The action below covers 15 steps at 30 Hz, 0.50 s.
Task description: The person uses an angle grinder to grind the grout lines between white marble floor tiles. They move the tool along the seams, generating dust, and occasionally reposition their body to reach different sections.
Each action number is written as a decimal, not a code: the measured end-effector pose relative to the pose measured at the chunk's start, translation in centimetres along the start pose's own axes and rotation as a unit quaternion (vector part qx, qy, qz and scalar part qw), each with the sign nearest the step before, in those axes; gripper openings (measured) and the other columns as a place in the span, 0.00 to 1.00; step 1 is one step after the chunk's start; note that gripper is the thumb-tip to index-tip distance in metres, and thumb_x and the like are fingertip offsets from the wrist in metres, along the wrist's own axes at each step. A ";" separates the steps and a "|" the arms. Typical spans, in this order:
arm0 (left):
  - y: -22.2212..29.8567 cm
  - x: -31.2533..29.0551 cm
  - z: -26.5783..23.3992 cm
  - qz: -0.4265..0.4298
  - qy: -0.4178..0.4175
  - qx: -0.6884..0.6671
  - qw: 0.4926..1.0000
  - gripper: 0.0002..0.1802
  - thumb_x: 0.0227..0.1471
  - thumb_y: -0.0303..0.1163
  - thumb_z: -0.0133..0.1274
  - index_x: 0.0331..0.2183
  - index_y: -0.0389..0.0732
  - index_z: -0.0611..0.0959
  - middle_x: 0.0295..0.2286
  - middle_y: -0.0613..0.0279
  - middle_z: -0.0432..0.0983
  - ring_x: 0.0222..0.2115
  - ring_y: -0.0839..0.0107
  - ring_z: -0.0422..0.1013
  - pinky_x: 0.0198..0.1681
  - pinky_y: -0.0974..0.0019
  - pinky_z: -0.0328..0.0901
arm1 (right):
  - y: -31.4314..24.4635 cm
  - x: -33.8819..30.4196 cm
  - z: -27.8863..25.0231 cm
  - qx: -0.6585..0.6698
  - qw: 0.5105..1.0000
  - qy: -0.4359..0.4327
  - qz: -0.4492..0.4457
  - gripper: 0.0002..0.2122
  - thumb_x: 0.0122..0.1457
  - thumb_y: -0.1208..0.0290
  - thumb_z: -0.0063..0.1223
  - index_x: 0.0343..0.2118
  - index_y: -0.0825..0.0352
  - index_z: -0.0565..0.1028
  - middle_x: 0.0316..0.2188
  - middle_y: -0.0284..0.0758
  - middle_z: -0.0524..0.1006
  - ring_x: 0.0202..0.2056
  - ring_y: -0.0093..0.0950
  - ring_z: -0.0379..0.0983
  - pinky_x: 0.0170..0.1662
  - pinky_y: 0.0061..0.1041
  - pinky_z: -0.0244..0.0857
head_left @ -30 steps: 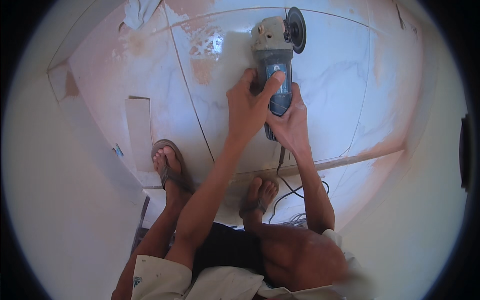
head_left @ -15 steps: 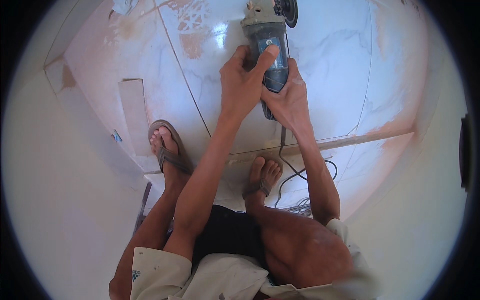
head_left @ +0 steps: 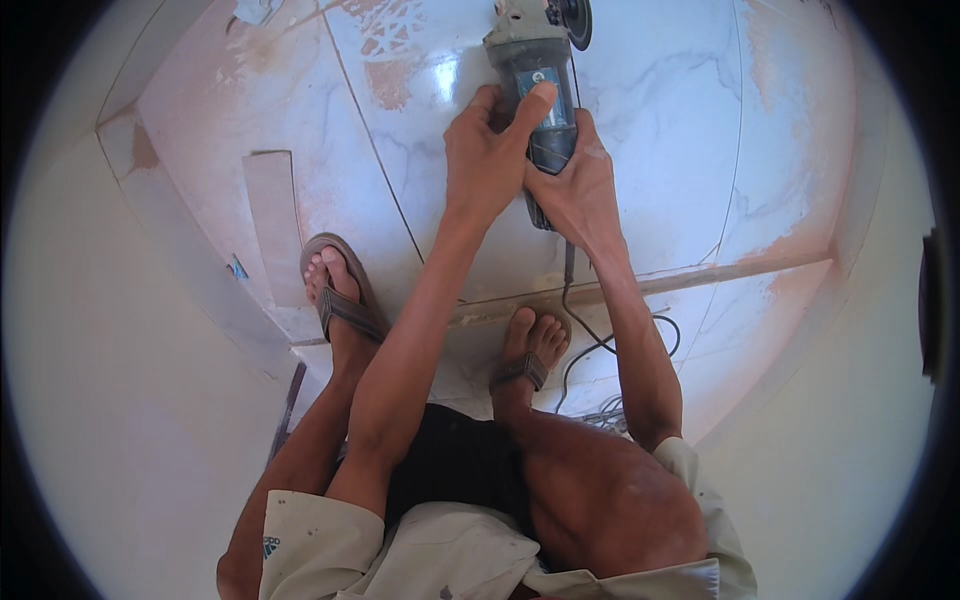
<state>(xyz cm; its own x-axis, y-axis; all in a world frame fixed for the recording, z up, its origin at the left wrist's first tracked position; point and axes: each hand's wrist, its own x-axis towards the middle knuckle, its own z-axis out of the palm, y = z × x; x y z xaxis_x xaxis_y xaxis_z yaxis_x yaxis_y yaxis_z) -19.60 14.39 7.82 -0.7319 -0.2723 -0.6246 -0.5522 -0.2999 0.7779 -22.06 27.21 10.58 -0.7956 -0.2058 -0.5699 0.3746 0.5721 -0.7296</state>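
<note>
Ahead of me, over the marbled tile floor, is an angle grinder with a dark body, a grey metal head and a dark disc on its right side. My left hand is closed on the grinder's body from the left, its thumb lying across the blue label. From the right and below, my right hand wraps round the rear of the body. Its fingers are partly hidden under the tool. A black power cord runs from the grinder's tail back toward my feet.
A narrow loose tile strip lies left, beside my sandalled left foot. A raised edge crosses the floor near my right foot. Coiled cord lies by my right leg. Pale walls rise on both sides.
The view has shifted slightly, so the floor and feet sit a little differently in the picture. Both hands keep their hold on the grinder.
</note>
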 end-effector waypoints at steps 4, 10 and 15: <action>-0.1 0.1 0.1 0.010 -0.004 -0.008 1.000 0.29 0.65 0.51 0.67 0.47 0.30 0.86 0.39 0.57 0.84 0.39 0.75 0.77 0.46 0.69 0.72 | -0.2 0.0 -0.2 -0.006 1.000 0.005 0.000 0.37 0.55 0.56 0.75 0.58 0.79 0.69 0.35 0.49 0.86 0.37 0.40 0.87 0.40 0.36 0.79; -0.4 0.4 0.1 0.018 -0.004 -0.014 1.000 0.29 0.65 0.51 0.67 0.47 0.30 0.86 0.39 0.57 0.84 0.39 0.75 0.77 0.46 0.69 0.72 | -0.3 0.1 -0.3 -0.007 1.000 -0.002 0.003 0.39 0.54 0.55 0.75 0.60 0.80 0.69 0.37 0.50 0.86 0.37 0.40 0.87 0.40 0.37 0.79; 0.0 0.0 0.3 0.002 -0.004 -0.001 1.000 0.29 0.65 0.51 0.67 0.48 0.30 0.87 0.39 0.58 0.84 0.40 0.75 0.77 0.46 0.69 0.71 | -0.2 -0.2 -0.4 -0.026 1.000 0.007 0.010 0.40 0.54 0.54 0.75 0.59 0.80 0.69 0.36 0.49 0.86 0.37 0.40 0.87 0.40 0.37 0.79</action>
<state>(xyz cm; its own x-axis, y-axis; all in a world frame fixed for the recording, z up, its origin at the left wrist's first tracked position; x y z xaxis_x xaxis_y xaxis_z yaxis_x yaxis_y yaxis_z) -19.69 14.66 7.85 -0.7380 -0.2655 -0.6204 -0.5478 -0.3011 0.7805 -22.22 27.49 10.98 -0.7950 -0.1833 -0.5783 0.3651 0.6168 -0.6974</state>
